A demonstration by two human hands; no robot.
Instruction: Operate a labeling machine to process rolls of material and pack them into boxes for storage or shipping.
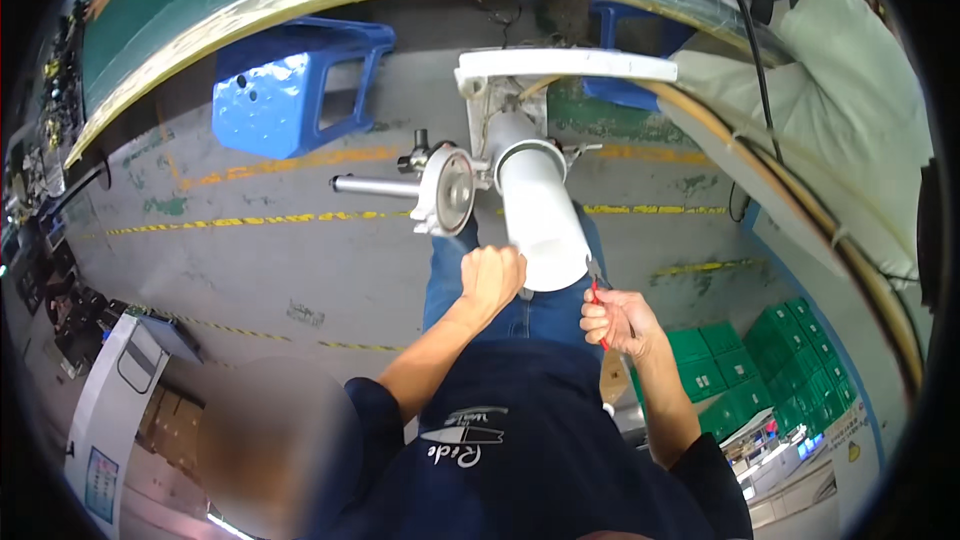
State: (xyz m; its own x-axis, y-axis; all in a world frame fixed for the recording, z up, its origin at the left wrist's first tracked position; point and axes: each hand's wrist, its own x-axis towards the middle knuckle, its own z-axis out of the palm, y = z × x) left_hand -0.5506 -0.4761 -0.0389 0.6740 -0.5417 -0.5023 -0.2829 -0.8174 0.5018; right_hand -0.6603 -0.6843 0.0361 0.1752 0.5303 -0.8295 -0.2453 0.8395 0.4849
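A white cylinder [545, 220], like a filter housing or tube, slants toward me with its near end just above my lap. My left hand [492, 278] is closed in a fist at the left side of that near rim; what its fingertips grip is mostly hidden. Red-handled pliers [597, 312] are held in my right hand [624, 323], their jaws at the cylinder's right lower rim. Left of the cylinder, a round metal lid [455, 194] hangs swung open, with a metal rod [372, 185] sticking out from its side.
The cylinder's far end sits in a metal mount [490, 105] below a white bar [565, 64]. Blue stools [265, 105] stand beyond it. At the right are a pale-sleeved person [850, 70], hoses [790, 195] and stacked green crates [715, 365]. Yellow-striped lines cross the grey floor [250, 260].
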